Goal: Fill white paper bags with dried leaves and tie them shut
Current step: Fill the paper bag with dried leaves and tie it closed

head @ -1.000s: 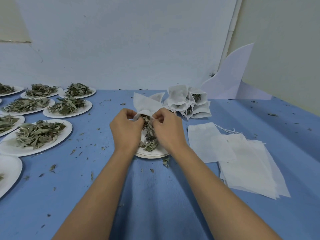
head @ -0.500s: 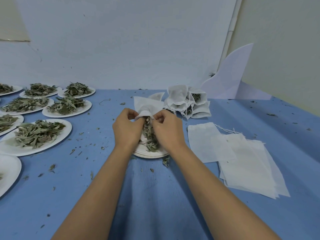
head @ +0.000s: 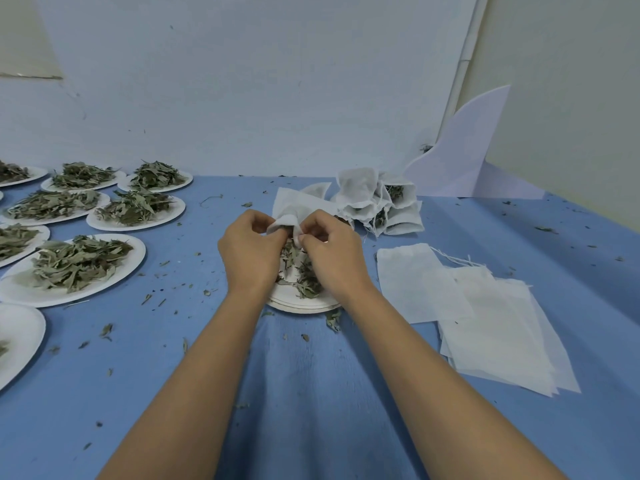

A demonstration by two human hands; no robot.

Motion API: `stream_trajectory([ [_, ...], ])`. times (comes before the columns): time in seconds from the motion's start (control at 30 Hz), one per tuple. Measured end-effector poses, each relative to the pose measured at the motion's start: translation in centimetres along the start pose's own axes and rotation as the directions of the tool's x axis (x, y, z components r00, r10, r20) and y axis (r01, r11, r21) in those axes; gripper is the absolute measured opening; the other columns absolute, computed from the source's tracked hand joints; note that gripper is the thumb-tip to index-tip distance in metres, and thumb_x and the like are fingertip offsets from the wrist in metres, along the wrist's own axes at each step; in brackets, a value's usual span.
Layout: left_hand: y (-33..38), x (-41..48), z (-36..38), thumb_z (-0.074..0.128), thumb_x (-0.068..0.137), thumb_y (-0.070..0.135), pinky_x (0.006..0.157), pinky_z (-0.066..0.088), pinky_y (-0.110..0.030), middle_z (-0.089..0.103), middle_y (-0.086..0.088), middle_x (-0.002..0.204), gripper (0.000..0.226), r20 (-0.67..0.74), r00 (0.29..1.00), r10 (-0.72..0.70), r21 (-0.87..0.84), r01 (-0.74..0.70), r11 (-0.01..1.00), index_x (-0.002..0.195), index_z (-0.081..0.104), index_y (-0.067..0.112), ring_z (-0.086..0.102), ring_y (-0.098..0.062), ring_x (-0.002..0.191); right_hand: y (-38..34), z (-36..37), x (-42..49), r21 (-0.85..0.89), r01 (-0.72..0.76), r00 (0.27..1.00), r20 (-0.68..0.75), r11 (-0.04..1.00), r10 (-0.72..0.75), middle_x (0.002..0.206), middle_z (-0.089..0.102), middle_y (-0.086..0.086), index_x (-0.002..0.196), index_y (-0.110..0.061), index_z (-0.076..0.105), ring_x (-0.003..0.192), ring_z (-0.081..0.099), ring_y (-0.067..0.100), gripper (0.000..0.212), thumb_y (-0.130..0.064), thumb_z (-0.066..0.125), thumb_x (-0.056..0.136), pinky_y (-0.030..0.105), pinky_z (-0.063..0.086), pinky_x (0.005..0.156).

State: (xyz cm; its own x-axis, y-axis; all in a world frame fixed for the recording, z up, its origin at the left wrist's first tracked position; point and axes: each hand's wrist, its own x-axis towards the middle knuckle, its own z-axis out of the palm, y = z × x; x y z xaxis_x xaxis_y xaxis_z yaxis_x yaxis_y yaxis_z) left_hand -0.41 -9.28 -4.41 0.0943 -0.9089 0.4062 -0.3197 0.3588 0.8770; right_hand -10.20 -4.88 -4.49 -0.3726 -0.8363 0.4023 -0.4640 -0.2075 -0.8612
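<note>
Both hands have risen slightly since the earlier frames, and the bag's mouth is now bunched tighter between them; I judge filling is nearly done for this portion, tying not yet begun. On inspection the left hand (head: 249,252) pinches the white paper bag (head: 294,211) at its mouth; the right hand (head: 334,258) pinches the opposite lip, fingers curled; whether it also holds leaves I cannot tell. That bag lies slanted above the plate (head: 301,304), mid-desk (head: 311,393) toward the far edge; thin, soft, creased; dried leaves (head: 303,275) trail below its mouth onto the plate.

no readable text, labels or numbers
</note>
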Motion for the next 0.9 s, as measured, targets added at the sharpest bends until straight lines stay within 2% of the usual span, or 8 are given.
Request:
stream_trajectory([
  [0.13, 0.2, -0.3, 0.1, 0.062, 0.078, 0.003, 0.049, 0.035, -0.005, 0.051, 0.009, 0.065, 0.009, -0.083, 0.996, -0.034, 0.018, 0.035, 0.999, 0.078, 0.057, 0.011, 0.045, -0.002, 0.057, -0.4, 0.2, -0.3, 0.048, 0.072, 0.992, 0.101, 0.996, -0.076, 0.066, 0.054, -0.007, 0.067, -0.022, 0.055, 0.065, 0.046, 0.009, 0.024, -0.003, 0.061, 0.081, 0.025, 0.039, 0.064],
  [0.3, -0.3, -0.1, -0.4, 0.051, 0.071, -0.01, 0.048, 0.035, -0.009, 0.049, 0.006, 0.066, 0.024, -0.084, 0.992, -0.099, 0.031, 0.102, 0.994, 0.074, 0.051, 0.014, 0.042, -0.004, 0.059, -0.6, 0.5, -0.5, -0.015, 0.119, 0.98, 0.165, 0.993, -0.115, 0.06, 0.053, -0.015, 0.066, -0.028, 0.053, 0.057, 0.044, -0.001, 0.032, 0.0, 0.06, 0.079, 0.012, 0.035, 0.056],
  [0.4, -0.2, -0.1, -0.1, 0.064, 0.077, 0.003, 0.053, 0.037, -0.005, 0.053, 0.012, 0.071, 0.014, -0.009, 0.997, -0.073, -0.008, 0.073, 0.997, 0.08, 0.057, 0.014, 0.049, -0.003, 0.065, -0.3, 0.6, -0.2, -0.066, 0.07, 0.997, 0.049, 0.995, -0.067, 0.068, 0.057, -0.007, 0.075, -0.021, 0.057, 0.06, 0.046, 0.003, 0.018, -0.005, 0.059, 0.082, 0.013, 0.037, 0.056],
  [0.47, -0.1, 0.0, 0.1, 0.068, 0.081, 0.016, 0.068, 0.043, -0.005, 0.06, 0.012, 0.079, 0.008, 0.071, 0.995, -0.075, -0.071, 0.08, 0.994, 0.083, 0.061, 0.018, 0.059, -0.007, 0.079, 0.0, 0.3, 0.1, -0.08, 0.03, 0.998, -0.055, 0.996, -0.035, 0.072, 0.057, -0.008, 0.08, -0.018, 0.059, 0.065, 0.05, 0.003, 0.01, -0.01, 0.06, 0.086, 0.013, 0.038, 0.059],
  [0.57, 0.4, 0.4, 0.2, 0.058, 0.084, 0.012, 0.089, 0.053, -0.035, 0.069, 0.002, 0.091, 0.015, 0.234, 0.955, -0.18, -0.195, 0.228, 0.954, 0.083, 0.065, 0.025, 0.066, -0.017, 0.093, 0.4, -0.4, 0.4, -0.06, -0.02, 0.987, -0.158, 0.998, 0.011, 0.074, 0.056, -0.012, 0.085, -0.018, 0.06, 0.07, 0.053, 0.003, 0.006, -0.014, 0.06, 0.089, 0.01, 0.039, 0.06],
  [0.73, 1.4, 1.0, -0.3, 0.043, 0.079, -0.013, 0.071, 0.057, -0.02, 0.07, -0.007, 0.079, 0.037, 0.473, 0.844, -0.253, -0.334, 0.437, 0.835, 0.096, 0.07, 0.007, 0.066, -0.014, 0.075, 0.6, -1.1, 0.8, -0.025, -0.102, 0.975, -0.202, 0.994, 0.095, 0.083, 0.06, -0.005, 0.088, -0.017, 0.06, 0.076, 0.057, 0.007, 0.005, -0.014, 0.058, 0.091, 0.016, 0.043, 0.068],
  [0.8, 1.1, 0.9, -0.5, 0.046, 0.082, -0.017, 0.075, 0.056, -0.019, 0.071, -0.009, 0.09, 0.04, 0.541, 0.813, -0.215, -0.29, 0.42, 0.86, 0.109, 0.067, 0.005, 0.067, -0.014, 0.08, 0.8, -1.1, 0.8, -0.012, -0.114, 0.972, -0.208, 0.993, 0.109, 0.087, 0.062, -0.003, 0.088, -0.017, 0.06, 0.081, 0.06, 0.012, 0.007, -0.011, 0.057, 0.09, 0.017, 0.045, 0.07],
  [0.9, 0.6, 0.5, -0.3, 0.059, 0.084, -0.012, 0.07, 0.055, -0.013, 0.067, -0.007, 0.102, 0.042, 0.565, 0.81, -0.16, -0.279, 0.37, 0.886, 0.123, 0.06, 0.003, 0.067, -0.01, 0.08, 1.0, -1.2, 0.8, -0.012, -0.095, 0.972, -0.215, 0.995, 0.09, 0.082, 0.059, -0.009, 0.087, -0.02, 0.062, 0.074, 0.054, -0.001, 0.007, -0.014, 0.059, 0.09, 0.004, 0.037, 0.06],
])
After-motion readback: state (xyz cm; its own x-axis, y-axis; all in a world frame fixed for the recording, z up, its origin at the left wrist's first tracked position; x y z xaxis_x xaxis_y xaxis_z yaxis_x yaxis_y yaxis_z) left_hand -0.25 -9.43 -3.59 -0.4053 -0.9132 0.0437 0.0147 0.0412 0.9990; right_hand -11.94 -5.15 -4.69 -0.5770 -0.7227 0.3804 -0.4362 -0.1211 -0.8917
